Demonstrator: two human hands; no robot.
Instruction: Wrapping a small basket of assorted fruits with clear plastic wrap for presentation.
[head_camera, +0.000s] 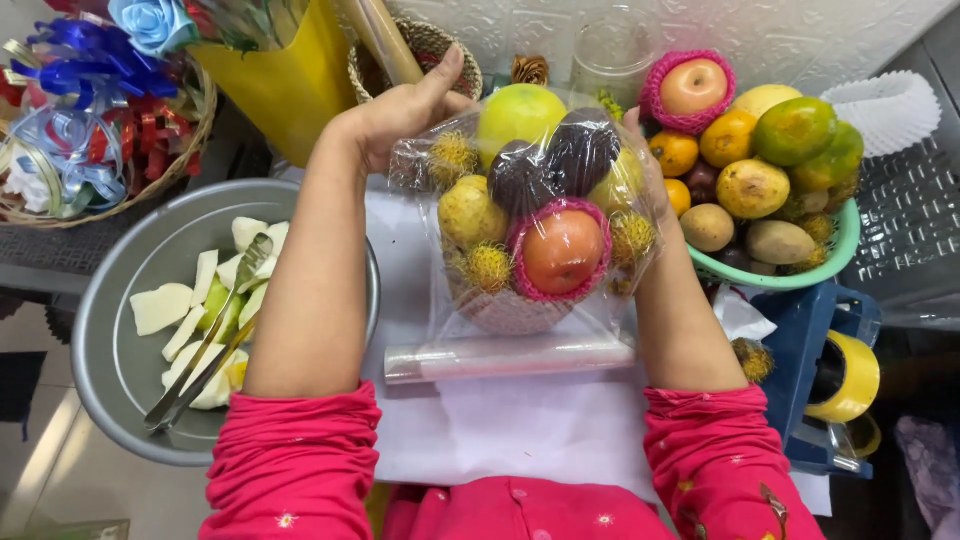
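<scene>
A small woven basket (510, 312) full of fruit stands in front of me under clear plastic wrap (440, 215). It holds an apple in a pink foam net (562, 250), a green round fruit (520, 112), dark purple fruits (580, 150), a yellow-brown fruit (468, 212) and spiky rambutans. My left hand (405, 110) grips the wrap at the upper left of the basket, thumb up. My right hand (640, 165) presses the wrap at the basket's right side, mostly hidden behind the fruit. A roll of clear wrap (510, 358) lies just below the basket.
A grey metal bowl (110, 350) at the left holds cut fruit pieces and tongs (205, 350). A green bowl (830, 260) of mixed fruit sits at the right. A tape dispenser (825, 375) with yellow tape stands lower right. A ribbon basket (90, 120) and yellow paper (285, 80) are at the top left.
</scene>
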